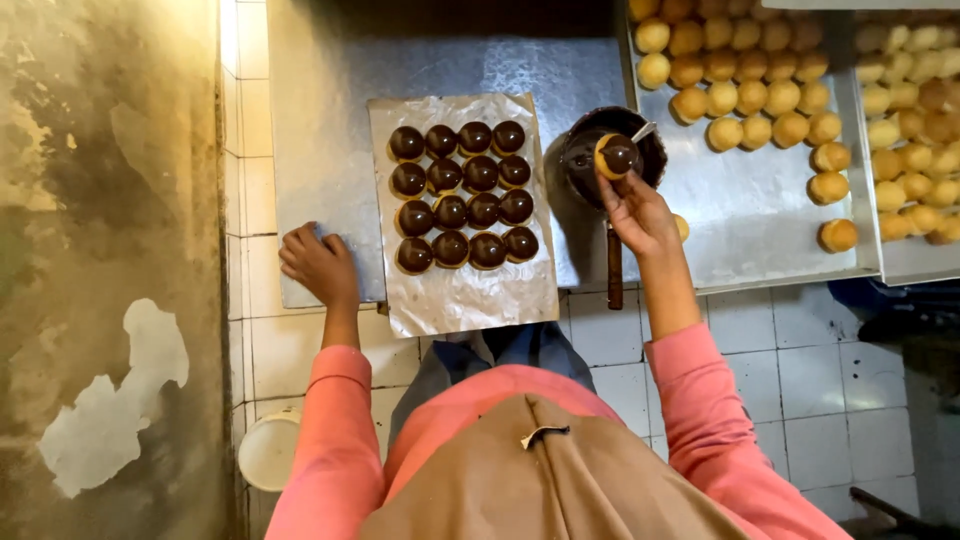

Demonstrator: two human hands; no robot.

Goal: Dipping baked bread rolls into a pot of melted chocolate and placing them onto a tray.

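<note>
My right hand (pixel 637 212) holds a small round bun (pixel 615 155) half coated in dark chocolate, just above a dark saucepan of melted chocolate (pixel 585 150) with a long handle. My left hand (pixel 318 264) rests with curled fingers on the corner of a metal tray (pixel 320 150), holding nothing. On that tray lies a sheet of foil (pixel 465 290) carrying several chocolate-glazed buns (pixel 462 195) in neat rows. A second metal tray (pixel 760 220) to the right holds several plain golden buns (pixel 750 70).
A third tray with paler buns (pixel 915 110) sits at the far right. The trays stand on a white tiled counter (pixel 800 370). A stained wall (pixel 100 250) runs along the left, and a white bucket (pixel 268 450) stands below.
</note>
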